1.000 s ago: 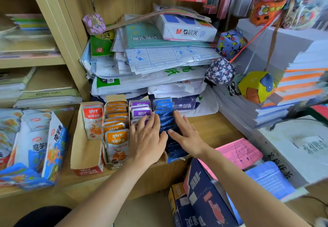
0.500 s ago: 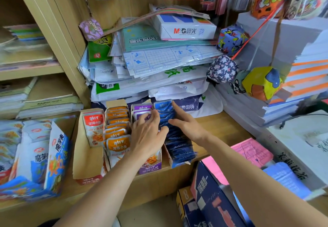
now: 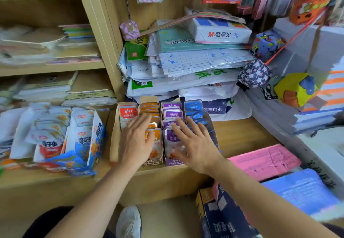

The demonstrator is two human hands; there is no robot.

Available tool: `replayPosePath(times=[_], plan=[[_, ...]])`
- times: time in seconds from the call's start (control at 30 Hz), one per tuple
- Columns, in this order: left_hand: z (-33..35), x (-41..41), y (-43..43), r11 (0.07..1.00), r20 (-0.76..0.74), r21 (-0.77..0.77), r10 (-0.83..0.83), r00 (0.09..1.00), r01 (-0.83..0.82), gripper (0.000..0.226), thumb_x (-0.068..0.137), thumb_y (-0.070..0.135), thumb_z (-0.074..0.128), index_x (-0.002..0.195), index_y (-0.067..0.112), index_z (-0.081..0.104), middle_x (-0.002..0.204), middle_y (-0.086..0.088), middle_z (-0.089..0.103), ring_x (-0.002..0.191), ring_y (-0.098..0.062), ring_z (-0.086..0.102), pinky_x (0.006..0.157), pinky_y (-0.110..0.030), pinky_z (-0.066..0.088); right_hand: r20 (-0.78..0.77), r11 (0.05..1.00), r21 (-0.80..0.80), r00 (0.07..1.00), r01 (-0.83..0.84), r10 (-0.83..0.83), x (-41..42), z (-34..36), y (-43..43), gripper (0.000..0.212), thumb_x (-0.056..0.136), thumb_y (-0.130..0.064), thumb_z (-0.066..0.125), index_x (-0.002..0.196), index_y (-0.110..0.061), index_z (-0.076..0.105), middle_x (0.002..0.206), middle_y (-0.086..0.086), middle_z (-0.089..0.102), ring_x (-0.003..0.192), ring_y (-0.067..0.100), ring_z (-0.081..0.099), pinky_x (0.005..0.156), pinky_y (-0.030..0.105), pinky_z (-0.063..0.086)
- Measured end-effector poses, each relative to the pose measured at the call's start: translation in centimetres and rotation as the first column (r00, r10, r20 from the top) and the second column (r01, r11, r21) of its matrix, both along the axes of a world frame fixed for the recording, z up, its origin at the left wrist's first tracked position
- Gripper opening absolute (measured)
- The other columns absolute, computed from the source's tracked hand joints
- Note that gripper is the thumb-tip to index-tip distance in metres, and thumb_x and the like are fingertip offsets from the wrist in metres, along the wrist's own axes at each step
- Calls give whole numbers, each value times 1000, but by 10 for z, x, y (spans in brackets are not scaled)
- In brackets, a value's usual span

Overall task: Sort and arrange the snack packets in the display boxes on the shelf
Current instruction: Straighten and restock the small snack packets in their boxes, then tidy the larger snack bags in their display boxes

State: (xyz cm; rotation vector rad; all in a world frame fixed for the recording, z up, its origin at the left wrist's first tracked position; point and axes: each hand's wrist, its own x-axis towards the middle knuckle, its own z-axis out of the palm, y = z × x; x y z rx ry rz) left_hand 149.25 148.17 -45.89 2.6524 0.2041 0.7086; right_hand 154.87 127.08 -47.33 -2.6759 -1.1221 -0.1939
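Both hands are released, fingers straight and spread, gripping nothing. The left hand [image 3: 136,141] lies palm-down over the front of the orange packets [image 3: 151,107]. The right hand [image 3: 193,144] does the same over the purple packets [image 3: 172,114], its outer fingers reaching toward the blue packets [image 3: 193,110] just to its right. Whether the palms press the packets or hover just above them cannot be told.

This looks like the levelling step. The rows are already sorted by colour inside the display boxes [image 3: 114,137], which sit under both hands at the front of the shelf [image 3: 242,131]. The next move probably calls for light, even pressure to settle each row into line. After that comes the compartment left of the left hand, where a lone red packet [image 3: 127,114] stands at the far end.

The packets are small, flat, glossy sachets, set on edge and overlapping like tiles, and they likely slide easily. Well left of the left hand, white packets [image 3: 80,126] lie loose and untidy in a blue box. Beyond the fingertips rises a stack of paper [image 3: 186,60].
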Motion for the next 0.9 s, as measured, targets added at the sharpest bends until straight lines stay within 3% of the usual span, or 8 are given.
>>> replayPosePath(times=[0.07, 0.17, 0.3, 0.4, 0.53, 0.63, 0.73, 0.9], plan=[[-10, -9, 8, 999, -147, 46, -1, 989, 7, 59, 103, 39, 43, 157, 18, 31, 163, -1, 25, 152, -20, 22, 125, -40, 20, 4, 996, -85, 1000, 15, -15, -4, -6, 10, 78, 95, -64, 27, 160, -25, 9, 167, -5, 3, 154, 27, -2, 123, 54, 10], [-22, -16, 11, 995, -300, 79, -27, 953, 53, 66, 102, 51, 23, 161, 26, 8, 168, 6, 2, 155, -13, -2, 126, -44, 11, -22, 979, -192, 997, 69, -75, -2, -5, 17, 79, 98, -66, 24, 159, -26, -7, 165, -8, -14, 153, 21, -14, 124, 51, -4], [-22, -19, 15, 996, -311, 18, -83, 947, 93, 67, 106, 43, 36, 161, 26, 2, 167, 8, -5, 154, -12, -7, 126, -37, -1, -76, 966, -248, 992, 76, -98, -5, 7, 21, 82, 98, -64, 33, 158, -29, -11, 164, -11, -17, 152, 16, -17, 123, 49, -9], [-16, -24, 21, 990, -281, -64, -141, 949, 128, 71, 105, 36, 46, 161, 26, 3, 166, 10, -6, 155, -13, -3, 124, -35, 3, -160, 979, -193, 982, 66, -98, -7, 20, 16, 85, 97, -59, 45, 158, -32, -7, 165, -14, -13, 153, 12, -12, 125, 49, 0], [-2, -44, 35, 976, -226, -165, -179, 958, 143, 70, 99, 32, 59, 159, 26, 23, 165, 9, 17, 154, -14, 15, 125, -40, 20, -239, 985, -143, 962, 98, -130, -18, 51, 8, 72, 93, -42, 63, 155, -30, 28, 166, -10, 16, 144, 16, 36, 116, 41, 33], [17, -68, 44, 987, -135, -134, -110, 985, 92, 41, 96, 31, 63, 137, 31, 60, 141, 8, 58, 134, -16, 50, 102, -33, 44, -231, 979, -105, 954, 173, -193, -26, 78, 8, 44, 92, -33, 65, 136, -30, 57, 137, -5, 60, 109, 15, 64, 98, 29, 48], [30, -99, 54, 987, -86, -144, -82, 993, 69, 25, 96, 28, 62, 118, 33, 73, 118, 14, 70, 109, -10, 62, 80, -24, 46, -185, 991, 25, 975, 130, -123, -41, 107, 28, 23, 91, -25, 65, 113, -26, 73, 103, -7, 73, 82, 8, 64, 80, 26, 51], [48, -149, 86, 974, -127, -223, -79, 989, 49, 24, 96, 28, 63, 117, 30, 73, 114, 19, 71, 105, 2, 64, 90, -28, 56, -183, 937, 348, 979, -21, 90, -76, 130, 83, 17, 88, -17, 70, 104, -19, 77, 80, -13, 66, 70, 5, 60, 75, 26, 51]])
